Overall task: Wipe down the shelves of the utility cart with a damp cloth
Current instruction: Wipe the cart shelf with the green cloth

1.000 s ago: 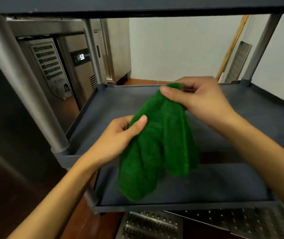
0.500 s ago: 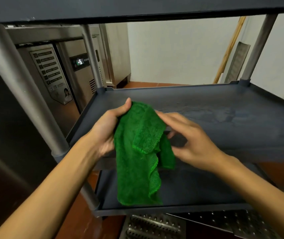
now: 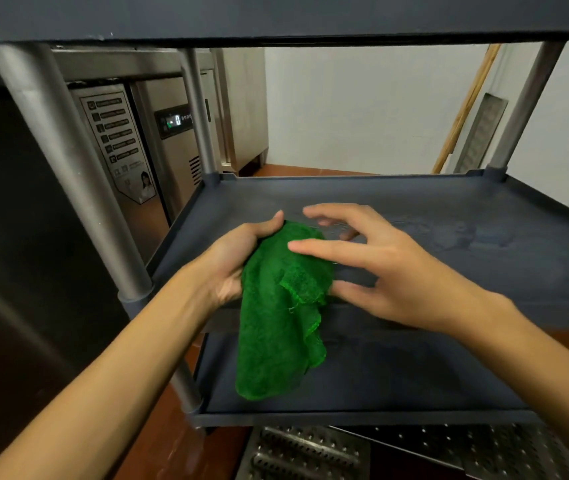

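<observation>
A green cloth [image 3: 276, 327] hangs in front of the cart's middle shelf [image 3: 449, 216], its lower end dangling over the bottom shelf [image 3: 397, 375]. My left hand [image 3: 234, 258] grips the cloth's upper left part, thumb on top. My right hand [image 3: 380, 268] is spread with straight fingers just right of the cloth, its fingertips at the cloth's top and side. The dark grey cart has grey round posts [image 3: 68, 168] and a top shelf [image 3: 276, 15] overhead. Damp streaks show on the middle shelf at the right.
Stainless steel refrigerator units [image 3: 158, 147] stand behind the cart on the left. A white wall, a wooden pole [image 3: 466, 105] and a metal panel [image 3: 480, 133] are at the back right. Perforated metal trays [image 3: 310, 452] lie on the floor below the cart.
The cloth came down from being held up by both hands. My right hand let go of it and spread its fingers; my left hand keeps hold of the top.
</observation>
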The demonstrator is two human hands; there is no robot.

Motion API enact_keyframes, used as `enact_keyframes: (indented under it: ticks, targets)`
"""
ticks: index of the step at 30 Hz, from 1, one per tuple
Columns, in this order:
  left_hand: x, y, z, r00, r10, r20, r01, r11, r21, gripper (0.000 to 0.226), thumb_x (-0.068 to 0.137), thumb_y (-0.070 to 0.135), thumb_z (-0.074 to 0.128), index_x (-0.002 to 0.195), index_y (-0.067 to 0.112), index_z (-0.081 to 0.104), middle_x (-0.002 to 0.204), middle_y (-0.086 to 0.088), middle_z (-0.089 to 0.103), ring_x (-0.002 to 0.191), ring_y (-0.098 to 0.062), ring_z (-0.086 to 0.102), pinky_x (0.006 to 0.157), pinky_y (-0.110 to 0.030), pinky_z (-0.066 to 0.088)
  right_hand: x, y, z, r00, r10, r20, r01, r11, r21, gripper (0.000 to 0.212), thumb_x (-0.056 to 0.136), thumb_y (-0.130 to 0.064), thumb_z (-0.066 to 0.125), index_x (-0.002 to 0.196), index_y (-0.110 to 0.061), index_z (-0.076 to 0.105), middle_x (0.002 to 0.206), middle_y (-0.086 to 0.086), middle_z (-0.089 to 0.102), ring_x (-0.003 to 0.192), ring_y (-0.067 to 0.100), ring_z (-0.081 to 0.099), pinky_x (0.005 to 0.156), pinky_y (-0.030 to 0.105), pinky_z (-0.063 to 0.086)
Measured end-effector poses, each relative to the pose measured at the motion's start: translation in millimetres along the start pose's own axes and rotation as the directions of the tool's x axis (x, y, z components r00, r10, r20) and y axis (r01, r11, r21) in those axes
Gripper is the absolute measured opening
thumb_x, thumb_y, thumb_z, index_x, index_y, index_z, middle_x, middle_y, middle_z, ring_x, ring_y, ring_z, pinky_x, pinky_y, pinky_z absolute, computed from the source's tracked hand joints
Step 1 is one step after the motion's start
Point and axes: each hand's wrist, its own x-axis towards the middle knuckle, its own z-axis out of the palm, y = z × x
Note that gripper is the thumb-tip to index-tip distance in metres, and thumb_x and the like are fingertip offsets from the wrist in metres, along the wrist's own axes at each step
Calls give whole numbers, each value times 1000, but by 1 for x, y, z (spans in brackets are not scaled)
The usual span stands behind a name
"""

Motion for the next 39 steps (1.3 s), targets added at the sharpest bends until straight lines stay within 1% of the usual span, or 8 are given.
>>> enact_keyframes:
  ticks: [9,13,18,23,26,29,36,39]
  targets:
    - [0,14,6,996,86,-36,-69,943,326,43,99,43,54,112,5,70,109,-13,73,91,-23,72,89,-37,57,20,6,1,980,78,-181,-28,964,263,23,80,9,71,101,1,72,100,10,70,95,22,67,85,38,52]
    - [-5,9,8,945,265,-190,-32,656,754,49,97,55,51,116,14,68,113,-8,74,100,-22,71,97,-44,55,31,3,-4,920,346,-183,-245,874,420,16,77,-16,69,94,-17,72,86,1,70,78,11,65,73,28,52]
    - [-26,3,9,747,659,-89,-466,614,637,59,91,70,47,101,19,75,99,3,76,91,-7,70,78,-22,54,41,9,-8,854,465,-233,-361,852,379,9,78,-31,74,78,-22,72,70,1,68,65,17,60,61,31,46]
    - [-35,0,13,777,611,148,-510,475,718,30,81,38,80,98,14,72,98,-14,73,90,-22,74,82,-33,60,43,20,-21,831,530,-172,-430,806,408,29,92,-33,63,76,-10,71,74,19,66,63,16,57,60,36,45]
    - [-30,4,13,814,568,125,-493,559,667,30,76,20,86,100,11,71,106,-21,71,98,-33,72,92,-47,58,46,23,-26,821,556,-126,-476,790,387,34,97,-31,57,81,-2,66,79,22,65,66,23,58,61,40,46]
    - [-23,15,15,848,517,117,-468,626,624,27,75,28,83,97,16,73,102,-10,76,94,-25,74,77,-33,60,50,27,-29,783,612,-113,-501,728,469,37,99,-32,54,87,2,64,80,21,66,68,20,58,64,37,45]
    - [-9,42,7,907,395,145,-307,385,870,30,83,51,72,102,27,76,93,12,78,86,-5,74,79,-22,60,68,39,-38,613,785,-94,-410,418,811,37,101,-26,52,90,6,66,84,14,74,76,23,69,72,35,57]
    - [-7,30,-19,919,347,186,-312,355,881,14,92,27,69,102,18,72,92,2,77,86,-10,73,79,-26,57,68,47,-54,519,851,-78,-296,265,918,29,99,-27,57,86,-3,68,76,7,75,72,20,73,64,32,59]
